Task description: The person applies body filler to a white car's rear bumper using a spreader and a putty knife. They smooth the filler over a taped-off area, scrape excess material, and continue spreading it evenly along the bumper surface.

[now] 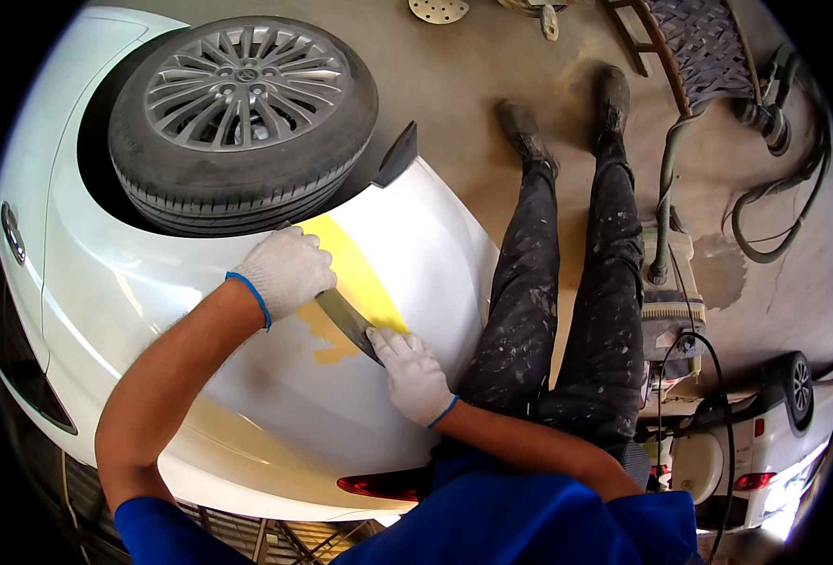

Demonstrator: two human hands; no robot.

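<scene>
Both my hands wear white knit gloves with blue cuffs. My left hand (pixel 289 268) is wrapped round the upper end of a long, narrow grey-green sanding board (pixel 346 322). At its lower end, the fingers of my right hand (pixel 412 375) close on the board, thumb on top. The board lies along a white car's rear side panel (pixel 426 221), bending with its curve. Beside it runs a band of bright yellow filler (pixel 352 268), with a ragged tan-yellow patch (pixel 332 347) on the other side. What lies under the board is hidden.
The car's wheel (pixel 247 85) sits in the arch just above my left hand. A red tail light (pixel 384 485) is near my body. To the right stand a woven chair (pixel 704 47), a box-shaped machine (pixel 671 301) with a hose (pixel 666 198), and another white vehicle (pixel 765 443).
</scene>
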